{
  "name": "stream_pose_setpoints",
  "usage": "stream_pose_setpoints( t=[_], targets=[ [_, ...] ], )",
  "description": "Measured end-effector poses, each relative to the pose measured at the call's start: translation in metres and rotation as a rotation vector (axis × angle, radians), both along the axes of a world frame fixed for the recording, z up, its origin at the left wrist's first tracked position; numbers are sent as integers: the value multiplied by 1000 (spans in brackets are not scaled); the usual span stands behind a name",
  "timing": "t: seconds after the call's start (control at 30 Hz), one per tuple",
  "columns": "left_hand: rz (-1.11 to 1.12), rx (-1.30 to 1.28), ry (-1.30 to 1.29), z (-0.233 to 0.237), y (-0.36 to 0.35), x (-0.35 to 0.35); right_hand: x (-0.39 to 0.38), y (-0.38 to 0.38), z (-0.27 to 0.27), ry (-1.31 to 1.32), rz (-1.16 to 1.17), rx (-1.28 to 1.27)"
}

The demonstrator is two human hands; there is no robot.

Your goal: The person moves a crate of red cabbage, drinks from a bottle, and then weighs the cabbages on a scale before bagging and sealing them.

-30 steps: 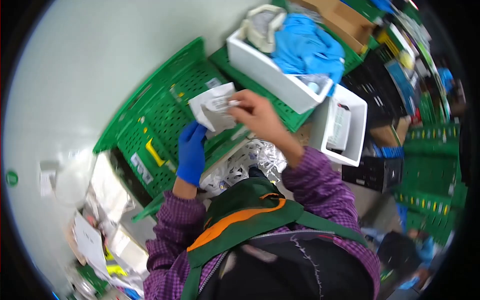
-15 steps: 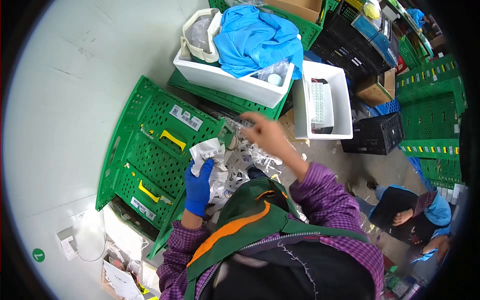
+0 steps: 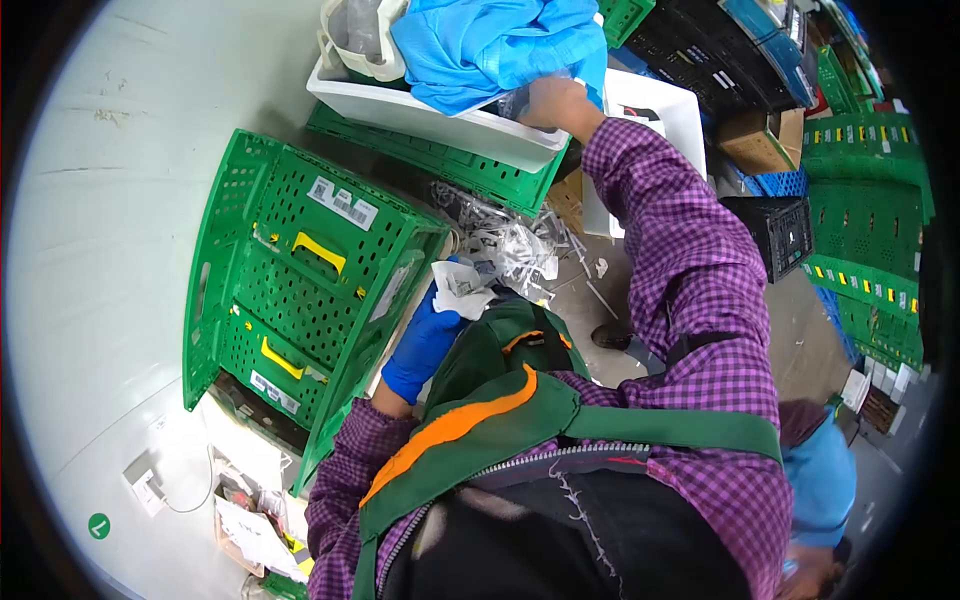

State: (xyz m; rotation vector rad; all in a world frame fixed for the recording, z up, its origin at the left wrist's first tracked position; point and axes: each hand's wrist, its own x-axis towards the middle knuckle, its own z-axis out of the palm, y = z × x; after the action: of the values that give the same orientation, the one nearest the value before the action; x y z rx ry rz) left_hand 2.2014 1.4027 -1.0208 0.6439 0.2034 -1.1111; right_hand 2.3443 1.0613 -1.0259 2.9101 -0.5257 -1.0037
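My left hand, in a blue glove, is closed on a crumpled white printed paper in front of my green apron. Bare and stretched forward, my right hand reaches into the right end of a white foam box. Its fingertips are hidden by clear plastic and the box's contents, so what they touch cannot be made out. A blue cloth and a cream-rimmed bag lie in that box. Paper scraps are piled on the floor between the box and me.
Green crates with yellow handles stand at the left by the wall. A second white foam box is behind my right arm. Farther right are a cardboard box, a black crate and stacked green crates. Another person in blue is at the lower right.
My right hand has moved up and forward from above the paper scraps into the foam box. The view has shifted, and the other person now appears lower and closer to my right sleeve.
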Motion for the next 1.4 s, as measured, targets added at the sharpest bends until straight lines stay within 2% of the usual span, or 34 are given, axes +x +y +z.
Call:
stream_pose_setpoints(
  t=[0.07,0.13,0.3,0.4,0.43,0.47,0.53,0.57,0.63,0.67,0.73,0.77,0.8,0.87,0.9,0.97,1.07,1.13,1.2,1.23,1.27,1.3,1.33,1.37,1.4],
  targets=[
    [-99,174,-267,-12,-1,5,12,-2,-1,-6,37,10],
    [-108,223,-262,-18,5,-1,18,-2,-3,25,180,-19],
    [-132,370,-376,-35,25,-26,21,20,18,40,179,14],
    [-205,450,-466,2,24,-12,29,45,56,92,215,-100],
    [-227,480,-600,-4,29,-13,33,50,70,109,235,-94],
    [-211,482,-598,-8,31,-18,35,59,82,106,250,-99],
    [11,366,-699,-7,26,-18,31,67,112,117,246,-138],
    [18,349,-710,-3,26,-21,23,70,127,89,274,-154],
    [123,177,-392,16,27,-24,5,80,162,18,292,-155],
    [121,156,-404,24,30,-25,-6,86,178,-44,313,-138],
    [-15,315,-354,38,27,-8,-25,93,223,-135,351,-129],
    [65,326,-508,50,22,-2,-32,100,252,-189,368,-132],
    [154,332,-658,61,20,-4,-40,104,272,-269,417,-94],
    [117,492,-987,114,24,4,-69,121,312,-470,508,-10],
    [123,435,-1026,141,18,4,-85,133,339,-485,510,35],
    [330,561,-1413,187,25,-10,-117,166,376,-515,525,132],
    [375,573,-1564,214,22,-1,-127,193,392,-463,457,370],
    [411,626,-1592,230,38,-26,-159,222,396,-539,467,565],
    [318,363,-1279,235,57,-52,-191,250,413,-491,411,621],
    [391,463,-1425,243,67,-61,-200,257,419,-459,456,647],
    [400,463,-1432,245,78,-65,-204,262,423,-426,500,673],
    [284,370,-1357,244,89,-68,-203,264,424,-383,602,722],
    [170,278,-1279,242,98,-71,-204,267,427,-389,611,717],
    [77,261,-1263,236,107,-74,-207,270,429,-370,728,817],
    [84,266,-1267,240,112,-79,-210,270,431,-347,846,915]
  ],
)
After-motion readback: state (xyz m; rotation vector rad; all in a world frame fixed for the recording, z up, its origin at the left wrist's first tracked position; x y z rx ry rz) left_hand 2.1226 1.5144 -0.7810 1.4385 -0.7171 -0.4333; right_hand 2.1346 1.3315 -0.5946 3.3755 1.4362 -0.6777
